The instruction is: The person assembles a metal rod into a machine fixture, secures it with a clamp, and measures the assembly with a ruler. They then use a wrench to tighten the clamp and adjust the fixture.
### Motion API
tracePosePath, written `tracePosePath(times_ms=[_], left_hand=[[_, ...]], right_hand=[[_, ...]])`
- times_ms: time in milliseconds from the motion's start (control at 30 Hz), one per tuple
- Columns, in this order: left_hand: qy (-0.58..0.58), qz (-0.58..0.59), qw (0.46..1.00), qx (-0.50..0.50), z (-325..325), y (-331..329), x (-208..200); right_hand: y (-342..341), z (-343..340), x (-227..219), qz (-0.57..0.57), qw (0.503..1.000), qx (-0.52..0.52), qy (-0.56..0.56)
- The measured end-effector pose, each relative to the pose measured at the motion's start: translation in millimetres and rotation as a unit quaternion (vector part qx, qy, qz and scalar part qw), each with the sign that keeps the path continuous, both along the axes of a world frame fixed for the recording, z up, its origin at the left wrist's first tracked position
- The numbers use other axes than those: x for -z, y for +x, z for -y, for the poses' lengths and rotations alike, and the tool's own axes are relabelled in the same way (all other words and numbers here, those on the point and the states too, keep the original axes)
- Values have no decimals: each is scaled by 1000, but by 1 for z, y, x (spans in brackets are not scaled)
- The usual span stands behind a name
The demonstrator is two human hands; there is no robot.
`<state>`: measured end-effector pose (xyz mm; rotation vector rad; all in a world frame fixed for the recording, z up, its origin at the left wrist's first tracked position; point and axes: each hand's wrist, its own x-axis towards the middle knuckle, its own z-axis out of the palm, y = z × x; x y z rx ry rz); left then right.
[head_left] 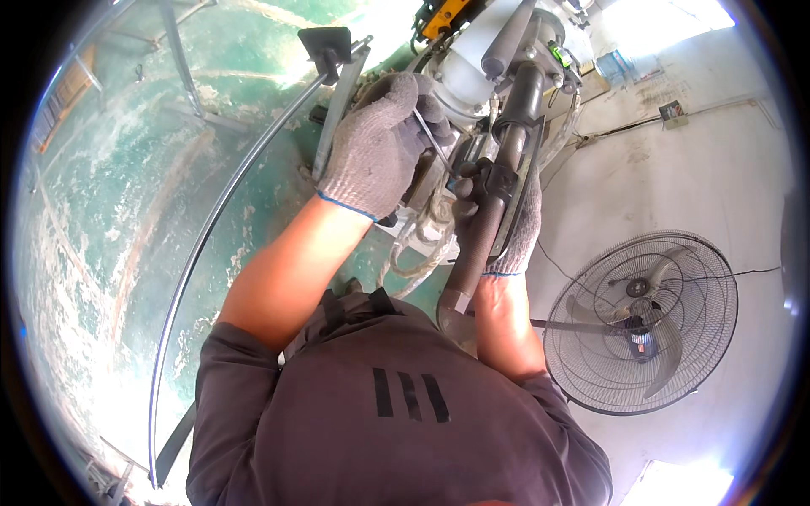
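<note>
My left hand (380,139), in a grey knit glove with a blue-edged cuff, is closed around a thin metal rod (434,142) that looks like a hex key. The rod slants down to the right, its lower end close to a dark clamp (498,179) on a long dark metal tube (481,236). My right hand (525,215), gloved likewise, reaches behind the tube beside the clamp. Its fingertips show on the clamp's left side, so the hand is closed around the tube and clamp. The tube partly hides that hand.
Beyond my hands stands a machine with a white rounded body (464,80) and a yellow box (443,17). Wrapped hoses (422,244) hang below it. A curved metal rail (211,228) with a black pad runs along the left. A caged fan (641,325) is at the right.
</note>
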<state>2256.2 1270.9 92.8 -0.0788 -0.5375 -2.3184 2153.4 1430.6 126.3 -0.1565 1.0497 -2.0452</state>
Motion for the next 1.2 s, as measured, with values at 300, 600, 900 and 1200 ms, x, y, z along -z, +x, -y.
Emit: tracePosePath(times_ms=[300,600,900,1200], left_hand=[[16,33,998,-51,-12,-6,-12],[30,-15,996,-83,-28,4,-2],[-101,13,982,-159,-72,35,9],[-258,211,881,-337,-77,105,17]], right_hand=[[0,5,14,-93,994,42,-38],[-5,6,10,-39,998,34,-26],[9,3,3,-147,984,76,65],[-2,10,3,-162,986,46,20]])
